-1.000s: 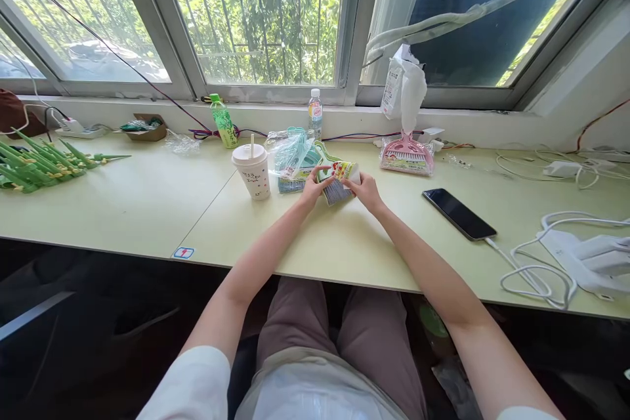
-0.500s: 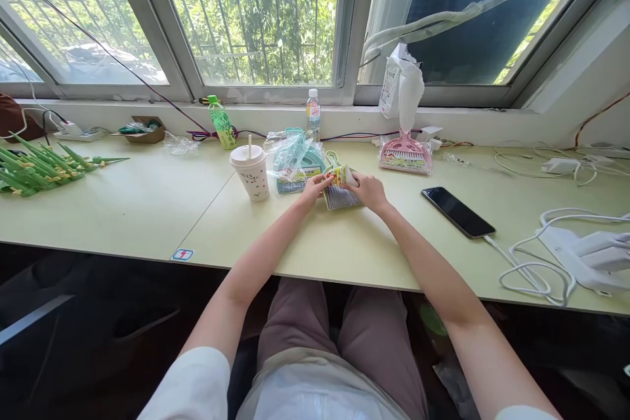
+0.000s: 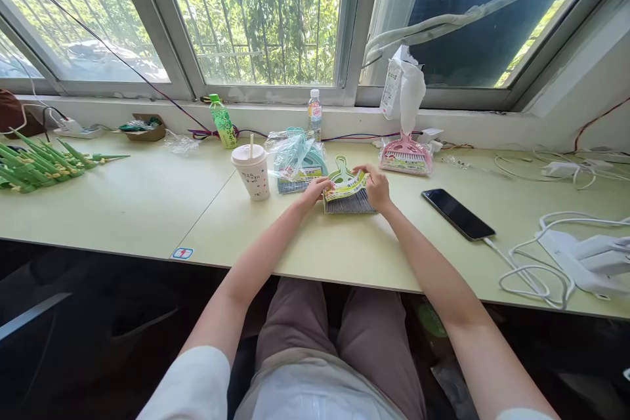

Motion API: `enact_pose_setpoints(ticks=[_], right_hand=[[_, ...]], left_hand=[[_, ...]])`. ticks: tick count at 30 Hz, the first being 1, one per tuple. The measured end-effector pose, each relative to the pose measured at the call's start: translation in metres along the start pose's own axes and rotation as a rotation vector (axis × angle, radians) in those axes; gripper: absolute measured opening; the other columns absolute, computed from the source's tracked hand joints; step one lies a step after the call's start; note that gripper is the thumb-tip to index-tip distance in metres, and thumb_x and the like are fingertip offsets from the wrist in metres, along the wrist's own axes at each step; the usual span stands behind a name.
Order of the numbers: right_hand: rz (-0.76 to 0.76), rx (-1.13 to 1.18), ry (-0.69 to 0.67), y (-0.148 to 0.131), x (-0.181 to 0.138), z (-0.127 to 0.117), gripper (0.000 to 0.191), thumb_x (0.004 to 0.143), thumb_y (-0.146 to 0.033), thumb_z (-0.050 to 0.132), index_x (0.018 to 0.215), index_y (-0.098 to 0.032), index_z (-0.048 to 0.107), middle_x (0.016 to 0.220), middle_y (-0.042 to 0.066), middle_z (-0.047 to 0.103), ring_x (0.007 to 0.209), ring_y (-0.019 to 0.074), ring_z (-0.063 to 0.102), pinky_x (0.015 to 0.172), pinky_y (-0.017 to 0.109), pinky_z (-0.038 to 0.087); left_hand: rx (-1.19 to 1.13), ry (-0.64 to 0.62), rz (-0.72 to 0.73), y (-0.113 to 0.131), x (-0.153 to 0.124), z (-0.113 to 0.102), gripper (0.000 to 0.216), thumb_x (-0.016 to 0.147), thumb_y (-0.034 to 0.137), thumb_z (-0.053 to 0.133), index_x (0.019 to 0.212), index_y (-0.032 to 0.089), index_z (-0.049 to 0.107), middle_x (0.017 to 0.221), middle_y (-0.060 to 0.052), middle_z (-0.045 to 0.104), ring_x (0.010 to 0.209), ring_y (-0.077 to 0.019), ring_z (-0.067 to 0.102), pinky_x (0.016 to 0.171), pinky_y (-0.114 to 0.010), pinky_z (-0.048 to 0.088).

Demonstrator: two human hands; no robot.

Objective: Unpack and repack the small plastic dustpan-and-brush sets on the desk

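Note:
A small green dustpan and brush set [image 3: 348, 205] lies on the table in front of me, its handle pointing away and dark bristles facing me. Across it stretches a printed yellow-green paper label [image 3: 347, 189]. My left hand [image 3: 315, 191] grips the left edge of the set, its thumb at the label's left end. With closed fingers, my right hand [image 3: 377, 189] pinches the label's right end; the fingertips are partly hidden. Just behind my left hand sits a teal dustpan set [image 3: 300, 170] in clear plastic wrap.
Left of the sets stands a lidded cup with a straw [image 3: 251, 172]. Two bottles, one green [image 3: 223, 121] and one clear [image 3: 314, 117], stand near the window. A wrapped pink dustpan set [image 3: 406, 156], a phone [image 3: 458, 213] and white cables [image 3: 536, 275] lie to the right.
My right hand has moved slightly right. The label, bunched up between my hands before, now spreads wider across the brush, and more of the green handle and bristles shows.

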State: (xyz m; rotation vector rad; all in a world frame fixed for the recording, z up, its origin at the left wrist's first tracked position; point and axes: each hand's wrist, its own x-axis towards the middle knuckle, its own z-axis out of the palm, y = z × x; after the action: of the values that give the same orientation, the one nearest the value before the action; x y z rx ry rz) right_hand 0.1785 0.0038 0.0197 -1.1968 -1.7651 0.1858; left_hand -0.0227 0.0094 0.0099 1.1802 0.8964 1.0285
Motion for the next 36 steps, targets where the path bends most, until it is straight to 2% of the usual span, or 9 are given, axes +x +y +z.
enact_pose_setpoints(ticks=[4,7,9,12,17,21,27,32,36], right_hand=[[0.133,0.292,-0.112,-0.012,0.002,0.001,0.043,0.096,-0.037,0.022,0.111,-0.022,0.059,0.095,0.005,0.072,0.082,0.0192,0.068,0.078,0.035,0.052],[0.165,0.335,-0.157,-0.007,0.005,0.000,0.048,0.089,-0.058,0.047,0.118,-0.020,0.057,0.116,0.011,0.068,0.095,0.0215,0.067,0.082,0.037,0.053],[0.175,0.333,-0.229,0.002,0.006,0.000,0.057,0.075,-0.055,0.068,0.118,-0.019,0.058,0.120,0.014,0.066,0.103,0.0240,0.065,0.085,0.039,0.053],[0.190,0.363,-0.295,0.019,0.007,0.001,0.054,0.067,-0.044,0.077,0.112,-0.018,0.063,0.113,0.013,0.069,0.106,0.0248,0.064,0.089,0.041,0.052],[0.228,0.286,-0.161,0.032,0.010,-0.002,0.047,0.063,-0.046,0.078,0.100,-0.018,0.071,0.107,0.009,0.071,0.095,0.0245,0.064,0.085,0.040,0.050],[0.238,0.319,-0.228,0.027,0.009,-0.002,0.045,0.064,-0.049,0.076,0.096,-0.018,0.075,0.090,0.006,0.072,0.078,0.0197,0.060,0.068,0.031,0.048],[0.193,0.287,-0.260,0.014,0.006,0.000,0.034,0.068,-0.042,0.073,0.092,-0.019,0.077,0.081,0.004,0.070,0.068,0.0150,0.054,0.062,0.027,0.043],[0.219,0.298,-0.294,0.016,0.005,0.000,0.033,0.067,-0.040,0.072,0.092,-0.018,0.077,0.076,0.003,0.065,0.067,0.0151,0.054,0.059,0.027,0.047],[0.258,0.262,-0.309,0.020,0.005,-0.002,0.034,0.069,-0.038,0.070,0.095,-0.018,0.076,0.072,0.003,0.062,0.064,0.0142,0.052,0.056,0.027,0.046]], left_hand=[[0.053,-0.029,0.042,-0.001,0.000,0.000,0.025,0.058,0.031,0.071,0.057,0.018,0.049,0.069,-0.001,0.060,0.061,-0.0112,0.049,0.055,-0.025,0.030],[0.029,-0.037,0.062,-0.002,0.000,-0.001,0.032,0.059,0.034,0.074,0.057,0.018,0.046,0.068,-0.001,0.061,0.064,-0.0131,0.053,0.057,-0.026,0.033],[0.010,-0.026,0.087,-0.002,0.000,-0.002,0.035,0.060,0.036,0.077,0.059,0.018,0.046,0.070,-0.002,0.062,0.068,-0.0146,0.056,0.059,-0.026,0.035],[0.009,0.014,0.110,0.000,-0.002,-0.002,0.039,0.059,0.039,0.081,0.061,0.018,0.049,0.073,-0.003,0.064,0.071,-0.0168,0.060,0.061,-0.027,0.038],[0.022,0.040,0.110,0.003,-0.003,-0.002,0.039,0.059,0.045,0.083,0.072,0.018,0.058,0.079,-0.003,0.066,0.072,-0.0166,0.062,0.060,-0.026,0.043],[0.041,-0.007,0.130,0.003,-0.004,-0.004,0.044,0.063,0.044,0.080,0.097,0.019,0.067,0.090,-0.004,0.067,0.080,-0.0174,0.065,0.063,-0.026,0.049],[0.100,-0.007,0.156,-0.003,-0.001,-0.006,0.035,0.062,0.038,0.081,0.086,0.016,0.068,0.076,-0.002,0.063,0.068,-0.0134,0.061,0.057,-0.023,0.046],[0.111,0.028,0.195,-0.004,0.001,-0.007,0.033,0.063,0.026,0.078,0.094,0.017,0.070,0.099,-0.005,0.063,0.075,-0.0130,0.061,0.064,-0.025,0.051],[0.105,0.056,0.185,-0.004,0.001,-0.007,0.039,0.067,0.028,0.076,0.104,0.019,0.071,0.113,-0.008,0.060,0.081,-0.0144,0.062,0.066,-0.026,0.053]])
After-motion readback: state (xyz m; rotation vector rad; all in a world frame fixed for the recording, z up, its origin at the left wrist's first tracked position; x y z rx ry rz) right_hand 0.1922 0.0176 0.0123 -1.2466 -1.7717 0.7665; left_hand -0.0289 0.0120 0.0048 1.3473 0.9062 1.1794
